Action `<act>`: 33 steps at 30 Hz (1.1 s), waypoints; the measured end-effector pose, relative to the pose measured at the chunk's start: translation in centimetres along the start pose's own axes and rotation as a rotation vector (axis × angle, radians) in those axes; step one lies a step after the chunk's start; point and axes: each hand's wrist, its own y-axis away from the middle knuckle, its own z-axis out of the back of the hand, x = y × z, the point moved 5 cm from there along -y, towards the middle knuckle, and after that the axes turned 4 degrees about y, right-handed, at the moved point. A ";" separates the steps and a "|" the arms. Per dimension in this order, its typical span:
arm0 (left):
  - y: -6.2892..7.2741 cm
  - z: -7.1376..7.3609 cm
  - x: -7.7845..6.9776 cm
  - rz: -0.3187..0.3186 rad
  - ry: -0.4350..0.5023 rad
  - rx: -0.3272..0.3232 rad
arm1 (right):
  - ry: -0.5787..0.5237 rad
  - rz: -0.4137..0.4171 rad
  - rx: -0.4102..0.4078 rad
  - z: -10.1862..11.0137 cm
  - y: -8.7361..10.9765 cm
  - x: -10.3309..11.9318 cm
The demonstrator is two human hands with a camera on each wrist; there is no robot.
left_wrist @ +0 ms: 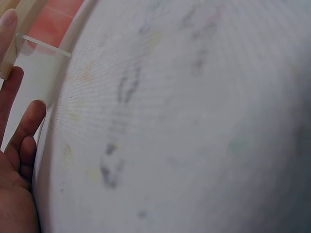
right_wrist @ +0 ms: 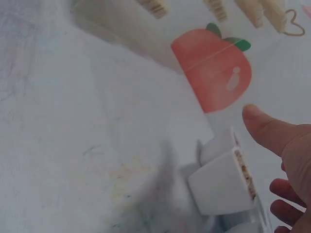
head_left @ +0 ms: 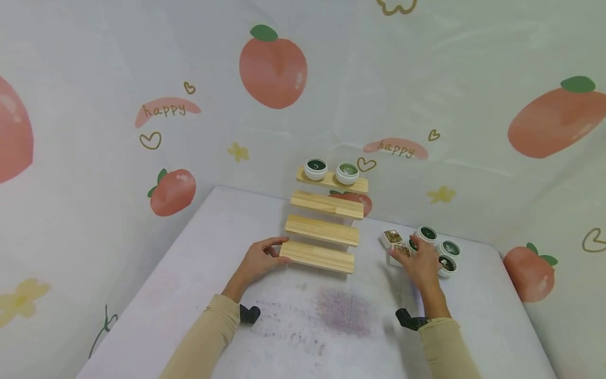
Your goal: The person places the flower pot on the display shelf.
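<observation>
A stepped wooden shelf (head_left: 326, 205) with several pale boards stands near the back of the table. My left hand (head_left: 258, 259) pinches the left end of its lowest board (head_left: 317, 256); in the left wrist view the thumb (left_wrist: 7, 29) lies on the board, a finger below. My right hand (head_left: 421, 261) hovers over a group of small white pots at the right, thumb and fingers spread apart. Nearest its thumb is a square pot (right_wrist: 221, 187) with brown grainy filling. Another square pot (head_left: 392, 238) stands behind it, and round pots (head_left: 427, 234) with dark green contents surround the fingers.
Two round white pots, one dark inside (head_left: 315, 169) and one green inside (head_left: 347, 173), stand on the top board. Behind the shelf hangs a white backdrop (head_left: 331, 79) printed with red fruit. The white tabletop (head_left: 284, 337) carries faint stains.
</observation>
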 end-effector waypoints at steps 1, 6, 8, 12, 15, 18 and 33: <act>0.0 0.0 0.0 0.000 -0.003 -0.002 | 0.035 0.002 0.004 -0.2 -0.1 -0.2; 0.0 0.1 0.0 0.004 -0.010 -0.004 | 0.110 -0.002 0.054 -1.3 -0.4 -1.3; 0.0 0.1 0.0 0.006 -0.008 -0.005 | 0.133 -0.006 0.074 -1.6 -0.5 -1.5; 0.1 0.0 0.1 0.011 -0.003 -0.008 | 0.155 -0.008 0.099 -1.9 -0.5 -1.7; 0.2 0.0 -0.1 0.007 -0.006 -0.011 | 0.148 0.002 0.096 -1.8 -0.4 -1.5; 0.2 0.0 -0.2 0.002 -0.004 -0.014 | 0.141 0.022 0.081 -1.8 -0.3 -1.2; 0.1 -0.1 0.0 0.007 0.005 -0.020 | 0.082 0.012 0.013 -1.5 -0.1 -1.1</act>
